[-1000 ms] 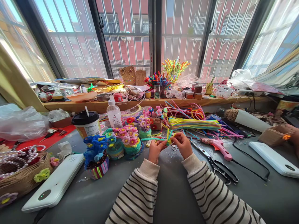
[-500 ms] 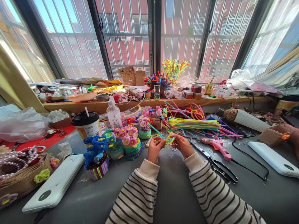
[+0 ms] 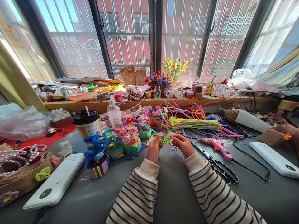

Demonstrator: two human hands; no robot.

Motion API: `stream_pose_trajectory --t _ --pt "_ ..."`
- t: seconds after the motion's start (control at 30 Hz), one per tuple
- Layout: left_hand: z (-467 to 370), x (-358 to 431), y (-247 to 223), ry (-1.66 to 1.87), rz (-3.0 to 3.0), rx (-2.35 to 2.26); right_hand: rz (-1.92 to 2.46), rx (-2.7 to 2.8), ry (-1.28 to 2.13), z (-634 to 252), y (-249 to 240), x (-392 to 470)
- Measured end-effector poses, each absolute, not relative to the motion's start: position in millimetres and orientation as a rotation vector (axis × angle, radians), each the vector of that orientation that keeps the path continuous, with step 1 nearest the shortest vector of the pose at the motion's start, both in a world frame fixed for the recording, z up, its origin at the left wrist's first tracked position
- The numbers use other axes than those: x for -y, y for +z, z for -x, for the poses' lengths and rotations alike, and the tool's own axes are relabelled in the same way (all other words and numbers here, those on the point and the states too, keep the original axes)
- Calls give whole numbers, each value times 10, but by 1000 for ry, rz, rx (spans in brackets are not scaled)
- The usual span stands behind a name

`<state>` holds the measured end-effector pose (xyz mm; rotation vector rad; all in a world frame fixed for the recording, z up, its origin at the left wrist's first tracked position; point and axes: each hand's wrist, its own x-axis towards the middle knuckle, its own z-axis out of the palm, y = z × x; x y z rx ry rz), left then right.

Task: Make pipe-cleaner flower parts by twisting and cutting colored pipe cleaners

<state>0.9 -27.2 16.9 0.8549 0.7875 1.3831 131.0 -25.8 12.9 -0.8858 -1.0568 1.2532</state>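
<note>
Over the middle of the grey table, my left hand (image 3: 154,149) pinches a looped piece of yellow and teal pipe cleaners (image 3: 165,140). A teal end sticks out to the upper left. My right hand (image 3: 184,145), closed at the fingertips, grips the right side of the same piece. Behind it lies a bundle of yellow, green and orange pipe cleaners (image 3: 193,123). Left of my hands stand jars with pink flowers (image 3: 129,137) and blue flowers (image 3: 95,149).
Scissors (image 3: 216,165) and a pink glue gun (image 3: 218,147) lie to the right. A lidded cup (image 3: 87,124), a bottle (image 3: 114,114) and a white power bank (image 3: 54,183) are left. Another person's hand (image 3: 293,137) is at the right edge beside a cardboard piece (image 3: 272,135).
The looped piece has turned and shifted slightly left, its teal end now lower. My right fingers have moved slightly left along it, and my left hand has rotated.
</note>
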Motion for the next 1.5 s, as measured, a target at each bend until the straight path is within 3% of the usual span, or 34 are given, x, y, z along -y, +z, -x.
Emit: stream_pose_trajectory --t 0.3,0.7,1.0,1.3,1.5 --pt "-23 279 179 1406 -795 -829 885 987 1249 -1294 208 286" --pt "-32 312 201 1180 -955 -943 864 1134 1244 -1259 152 286" --pt "12 284 192 1189 -1308 -957 933 1071 1311 -1295 124 229" --pt "106 281 222 950 -1547 -870 928 1261 1371 -1363 121 249" --pt "104 261 225 1005 -1322 -934 953 1160 1341 -1395 146 239"
